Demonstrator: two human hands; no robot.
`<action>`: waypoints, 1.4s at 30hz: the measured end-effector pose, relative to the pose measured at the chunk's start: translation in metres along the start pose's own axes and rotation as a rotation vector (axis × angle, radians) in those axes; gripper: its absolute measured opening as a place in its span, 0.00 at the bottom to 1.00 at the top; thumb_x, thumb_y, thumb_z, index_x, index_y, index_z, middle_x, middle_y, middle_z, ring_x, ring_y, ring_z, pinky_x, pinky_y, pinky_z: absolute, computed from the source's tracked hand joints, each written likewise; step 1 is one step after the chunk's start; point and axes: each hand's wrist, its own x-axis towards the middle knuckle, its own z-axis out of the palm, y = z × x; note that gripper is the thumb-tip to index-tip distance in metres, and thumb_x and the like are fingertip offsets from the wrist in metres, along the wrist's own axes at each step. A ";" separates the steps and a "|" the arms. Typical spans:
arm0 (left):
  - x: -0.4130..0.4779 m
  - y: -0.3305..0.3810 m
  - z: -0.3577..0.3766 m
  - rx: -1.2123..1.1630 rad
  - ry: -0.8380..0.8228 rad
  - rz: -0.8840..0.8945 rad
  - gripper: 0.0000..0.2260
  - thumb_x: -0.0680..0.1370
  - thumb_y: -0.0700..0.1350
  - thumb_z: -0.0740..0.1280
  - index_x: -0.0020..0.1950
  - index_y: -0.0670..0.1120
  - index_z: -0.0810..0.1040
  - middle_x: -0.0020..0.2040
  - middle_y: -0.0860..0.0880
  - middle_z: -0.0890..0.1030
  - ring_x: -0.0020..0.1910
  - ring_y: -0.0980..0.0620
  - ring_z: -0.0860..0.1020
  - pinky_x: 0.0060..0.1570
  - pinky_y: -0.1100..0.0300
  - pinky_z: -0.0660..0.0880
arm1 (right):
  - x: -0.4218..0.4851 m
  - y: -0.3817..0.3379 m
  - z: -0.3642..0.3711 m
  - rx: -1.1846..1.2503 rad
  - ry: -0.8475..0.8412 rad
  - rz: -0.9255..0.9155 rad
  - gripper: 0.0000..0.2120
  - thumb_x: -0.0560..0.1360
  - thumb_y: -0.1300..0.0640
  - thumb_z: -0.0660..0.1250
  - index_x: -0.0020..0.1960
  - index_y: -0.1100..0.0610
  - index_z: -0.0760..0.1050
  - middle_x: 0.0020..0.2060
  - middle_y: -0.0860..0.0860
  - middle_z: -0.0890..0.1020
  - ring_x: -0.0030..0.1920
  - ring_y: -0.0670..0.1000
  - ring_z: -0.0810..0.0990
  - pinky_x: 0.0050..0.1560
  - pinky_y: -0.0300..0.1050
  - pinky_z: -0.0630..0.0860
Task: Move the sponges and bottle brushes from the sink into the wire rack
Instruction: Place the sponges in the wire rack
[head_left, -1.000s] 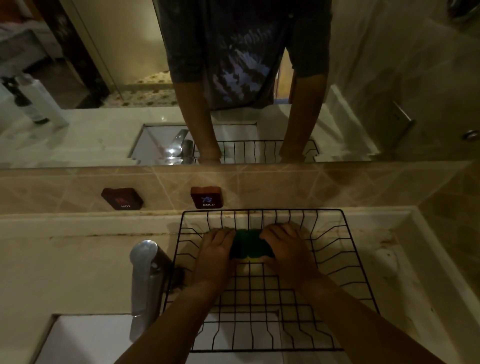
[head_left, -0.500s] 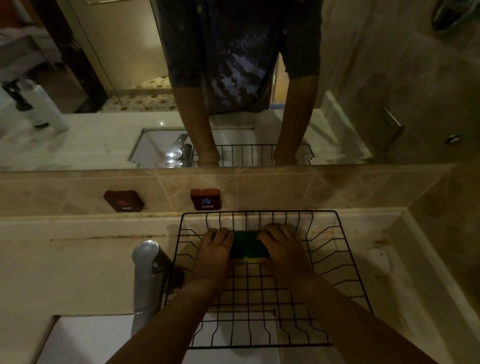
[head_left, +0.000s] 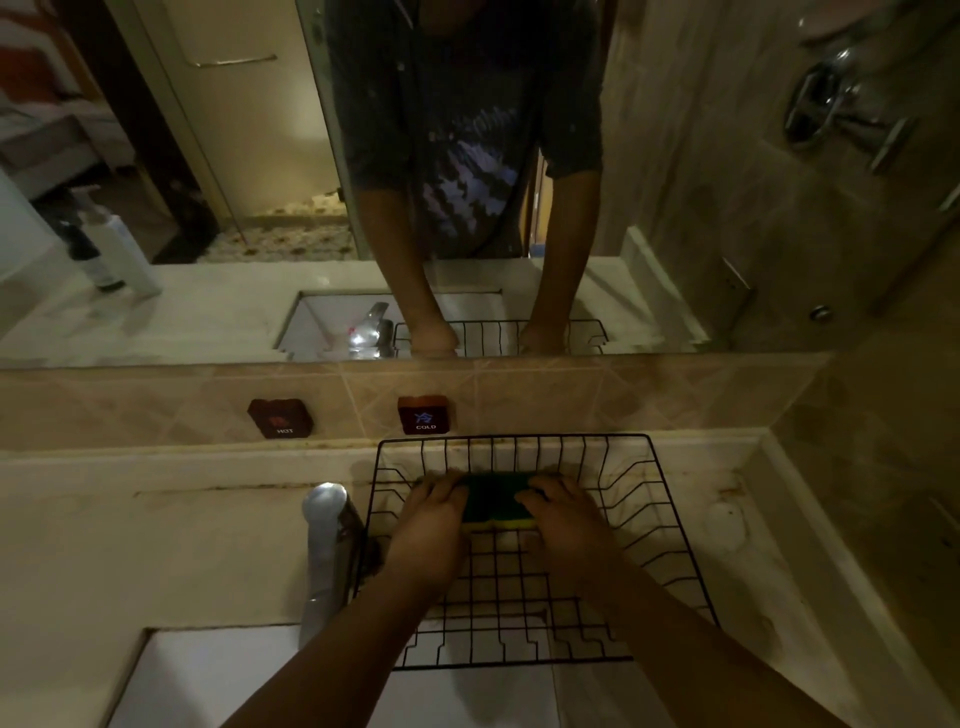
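A green sponge (head_left: 493, 499) with a yellow underside lies on the floor of the black wire rack (head_left: 649, 525), toward its back half. My left hand (head_left: 431, 535) grips its left end and my right hand (head_left: 566, 530) grips its right end, so both ends are hidden under my fingers. The rack sits on the counter, its front overhanging the white sink (head_left: 218, 680). No bottle brushes are visible, and my arms cover much of the basin.
A chrome tap (head_left: 324, 551) stands just left of the rack. Hot (head_left: 280, 418) and cold (head_left: 425, 414) buttons sit on the tiled splashback under a mirror. A tiled wall (head_left: 883, 493) closes the right side. Bottles (head_left: 111, 249) show in the mirror at left.
Both hands have stayed on the sponge at about the same spot in the rack. The view has tilted slightly, so more of the mirror shows.
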 end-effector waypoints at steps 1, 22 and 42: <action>-0.005 0.002 -0.004 -0.012 0.004 0.005 0.27 0.74 0.41 0.67 0.73 0.51 0.68 0.73 0.50 0.70 0.73 0.47 0.63 0.72 0.53 0.65 | -0.004 -0.005 -0.003 0.014 -0.006 0.009 0.26 0.75 0.47 0.66 0.70 0.54 0.68 0.69 0.53 0.69 0.68 0.58 0.66 0.65 0.52 0.67; -0.147 0.013 -0.086 -0.058 -0.115 0.178 0.20 0.77 0.46 0.68 0.69 0.49 0.71 0.67 0.48 0.76 0.64 0.49 0.74 0.62 0.56 0.75 | -0.134 -0.131 -0.056 -0.032 0.042 0.165 0.18 0.77 0.49 0.63 0.65 0.53 0.70 0.61 0.53 0.75 0.59 0.55 0.74 0.55 0.50 0.76; -0.208 -0.007 -0.113 -0.169 -0.027 0.198 0.17 0.76 0.50 0.70 0.64 0.48 0.75 0.60 0.48 0.79 0.59 0.51 0.77 0.58 0.56 0.77 | -0.197 -0.195 -0.056 0.018 0.140 0.291 0.22 0.77 0.46 0.63 0.68 0.52 0.68 0.62 0.51 0.76 0.62 0.52 0.73 0.62 0.48 0.73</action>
